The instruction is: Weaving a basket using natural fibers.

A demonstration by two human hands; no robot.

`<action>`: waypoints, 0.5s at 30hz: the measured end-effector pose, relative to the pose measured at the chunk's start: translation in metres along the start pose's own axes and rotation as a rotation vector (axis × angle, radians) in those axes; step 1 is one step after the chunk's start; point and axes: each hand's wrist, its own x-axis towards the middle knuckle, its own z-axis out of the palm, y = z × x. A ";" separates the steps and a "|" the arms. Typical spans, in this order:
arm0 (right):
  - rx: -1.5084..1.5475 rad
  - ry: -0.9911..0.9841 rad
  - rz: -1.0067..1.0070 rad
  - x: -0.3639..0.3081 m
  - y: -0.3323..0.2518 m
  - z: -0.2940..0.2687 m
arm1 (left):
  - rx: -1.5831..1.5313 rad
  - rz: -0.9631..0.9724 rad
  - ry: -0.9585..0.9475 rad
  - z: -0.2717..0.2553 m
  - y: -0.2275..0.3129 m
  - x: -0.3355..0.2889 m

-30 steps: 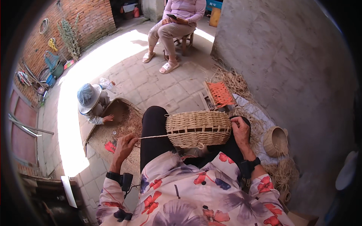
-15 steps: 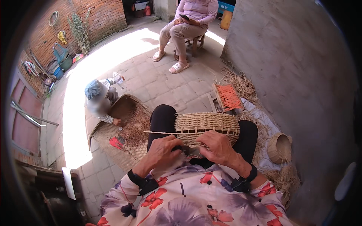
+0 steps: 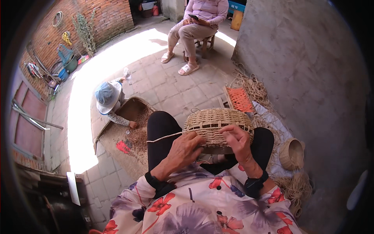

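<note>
A tan woven basket rests across my lap between my black-trousered knees, with an open-spaced band of weave along its near side. At its near left edge, my left hand is closed on the basket, its fingers curled. A loose straw-coloured cord runs leftward from beside that hand. My right hand is at the near right part of the band, index finger and thumb bent together against the weave. What those fingertips pinch is too small to make out. The basket's underside is partly hidden by my hands.
Left of my knee, a small person in a hat reaches into a woven tray of reddish-brown bits. Another person sits ahead on a stool with a phone. On the right are an orange-webbed stool, cord bundles and a small basket.
The basket has tilted and moved slightly right. My left hand has moved right along its edge, while my right hand has risen onto the open band. The small person's head has shifted.
</note>
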 end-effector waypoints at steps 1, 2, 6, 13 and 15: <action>0.247 0.060 0.071 -0.002 0.001 -0.018 | -0.018 0.069 0.051 -0.003 0.009 0.007; 0.494 0.118 0.140 -0.005 0.003 -0.035 | -0.036 0.137 0.103 -0.005 0.018 0.012; 0.788 0.053 0.233 -0.028 0.041 -0.079 | -0.017 0.295 0.099 -0.010 0.042 0.026; 0.548 0.029 0.246 -0.038 0.057 -0.096 | -0.057 -0.137 0.343 -0.036 0.013 0.005; 0.474 0.088 0.224 -0.039 0.052 -0.095 | -0.094 -0.330 0.283 -0.048 -0.006 -0.006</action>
